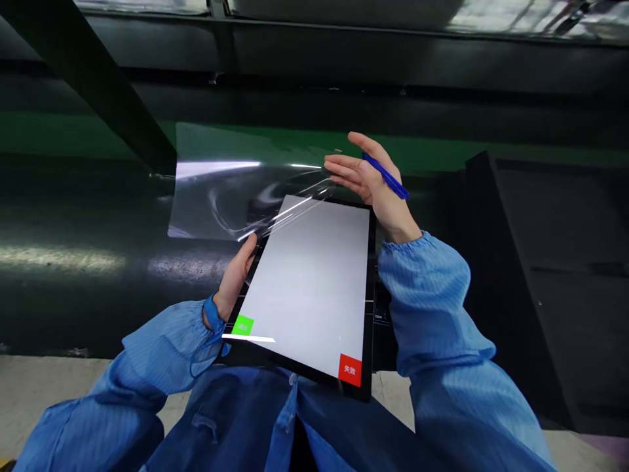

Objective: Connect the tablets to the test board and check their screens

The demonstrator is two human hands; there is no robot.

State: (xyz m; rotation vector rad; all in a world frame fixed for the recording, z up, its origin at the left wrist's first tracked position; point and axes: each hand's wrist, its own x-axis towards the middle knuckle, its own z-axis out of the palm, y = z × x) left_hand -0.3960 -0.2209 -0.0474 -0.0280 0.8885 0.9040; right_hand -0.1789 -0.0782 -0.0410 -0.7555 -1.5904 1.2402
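Observation:
A tablet-like panel (314, 275) with a lit white screen leans in front of me, its lower edge near my lap. My left hand (239, 272) is closed on its left edge, the thumb in sight and the other fingers hidden behind it. A clear plastic film (216, 196) spreads from the top of the panel out to the left, curled and glossy. The fingertips of my right hand (366, 174) are at the film's right end, above the panel's top right corner. Across that hand, at the base of the thumb, lies a blue pen (386, 177).
The screen shows a green square (242, 325) at lower left and a red square (350, 370) at lower right. A black box-like body (555, 282) stands on the right. A dark slanted post (98, 78) crosses the upper left, before a dark green frame.

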